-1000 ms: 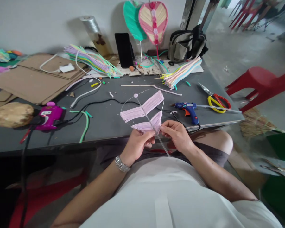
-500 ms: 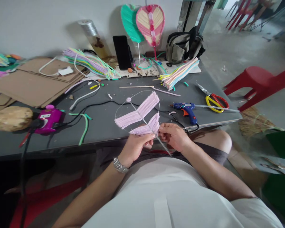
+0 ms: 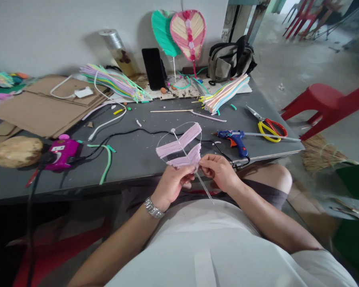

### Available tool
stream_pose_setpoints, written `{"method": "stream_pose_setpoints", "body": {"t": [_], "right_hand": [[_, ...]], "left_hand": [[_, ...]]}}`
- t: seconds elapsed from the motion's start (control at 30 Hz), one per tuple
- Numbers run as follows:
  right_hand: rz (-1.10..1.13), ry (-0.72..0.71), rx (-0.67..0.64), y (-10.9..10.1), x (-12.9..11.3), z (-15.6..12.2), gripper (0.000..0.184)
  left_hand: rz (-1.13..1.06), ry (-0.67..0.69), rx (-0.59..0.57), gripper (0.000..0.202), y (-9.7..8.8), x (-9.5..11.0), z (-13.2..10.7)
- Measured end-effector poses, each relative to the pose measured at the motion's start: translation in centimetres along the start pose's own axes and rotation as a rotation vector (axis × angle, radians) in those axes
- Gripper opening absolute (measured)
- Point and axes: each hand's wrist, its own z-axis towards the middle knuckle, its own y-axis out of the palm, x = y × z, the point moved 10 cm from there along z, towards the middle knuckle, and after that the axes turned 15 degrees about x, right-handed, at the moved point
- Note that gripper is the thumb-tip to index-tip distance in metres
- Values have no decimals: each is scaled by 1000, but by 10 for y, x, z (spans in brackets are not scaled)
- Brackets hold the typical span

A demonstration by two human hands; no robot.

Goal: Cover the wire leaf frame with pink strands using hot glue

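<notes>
A wire-framed fan (image 3: pixel 179 145), partly filled with lilac pipe cleaners, is held over the table's front edge. Its thin stem points down toward my lap. My left hand (image 3: pixel 175 181) is closed around the base of the frame, thumb on top. Close beside it, my right hand (image 3: pixel 217 169) pinches at the lower right edge of the lilac part; fingers hide what exactly is between them. A blue glue gun (image 3: pixel 235 139) lies right of the fan with a clear glue stick in its back. Yellow-and-red-handled scissors (image 3: pixel 269 126) lie further right.
Bundles of pastel pipe cleaners (image 3: pixel 225 93) lie at the back near a phone (image 3: pixel 154 69), a bag (image 3: pixel 231 59) and two finished leaf-shaped fans (image 3: pixel 188 34). At left are cardboard (image 3: pixel 44 107), a magenta power socket (image 3: pixel 62 153) and a black cord. A red chair (image 3: pixel 326 99) stands right.
The fan has turned and tilted, so its top has shifted right and it looks narrower. Both hands stay almost where they were, still closed near its base.
</notes>
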Motion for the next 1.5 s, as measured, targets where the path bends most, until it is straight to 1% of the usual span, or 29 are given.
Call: {"method": "stream_pose_setpoints", "body": {"t": [0.13, 0.23, 0.3, 0.5, 0.73, 0.8, 0.83, 0.9, 0.93, 0.97, 1.0, 1.03, 1.07, 1.1, 1.13, 1.17, 1.23, 1.3, 1.37, 1.43, 1.47, 1.5], "right_hand": [[10, 59, 2, -1, 6, 1, 28], [45, 144, -37, 2, 15, 2, 27], [69, 172, -58, 5, 17, 2, 26], [96, 179, -67, 7, 17, 3, 24], [81, 229, -80, 10, 21, 2, 31], [40, 192, -70, 8, 17, 0, 32], [-42, 115, -41, 3, 9, 1, 31], [-291, -134, 79, -16, -18, 1, 31], [-444, -299, 175, -29, -39, -1, 33], [-526, -408, 263, -43, -56, -3, 33], [-562, -469, 334, -59, -70, -4, 32], [-614, -557, 445, -76, -86, -5, 27], [-805, -713, 606, -91, -107, -11, 24], [-991, -800, 717, -101, -119, -13, 24], [-1132, -808, 784, -110, -124, -9, 26], [-1241, -757, 800, -119, -123, 0, 30], [-1368, -581, 765, -134, -112, 21, 35], [-1413, -476, 724, -142, -104, 36, 39], [-1406, -454, 712, -145, -105, 44, 38], [-1333, -415, 683, -149, -105, 51, 33], [-1251, -380, 662, -152, -104, 53, 31], [-1113, -329, 637, -156, -101, 55, 29]], "left_hand": [[12, -8, -1, 28, 0, -2, 1], [3, 3, -28, 27, 1, -1, 2], [7, 10, -33, 26, 0, -1, 2], [14, 35, -22, 26, -1, -1, 3], [3, 31, -21, 26, 2, -1, 1], [3, 16, -4, 27, -1, -2, 1], [1, 9, 7, 28, -2, -2, 2], [-10, 3, 27, 28, -6, -3, 3], [-19, 10, 35, 29, -7, -1, 3], [-29, 24, 40, 29, -8, 1, 4], [-41, 42, 46, 29, -10, 3, 4], [-56, 61, 53, 30, -11, 6, 5], [-72, 78, 60, 30, -12, 9, 5], [-89, 93, 64, 30, -13, 11, 5], [-106, 105, 64, 30, -13, 14, 5], [-122, 116, 61, 29, -13, 16, 5], [-139, 133, 52, 28, -13, 19, 4], [-143, 146, 48, 28, -13, 21, 3], [-146, 153, 52, 27, -15, 23, 3], [-159, 162, 56, 27, -18, 25, 3], [-166, 167, 57, 27, -20, 27, 3], [-176, 169, 59, 27, -21, 28, 3]]}}
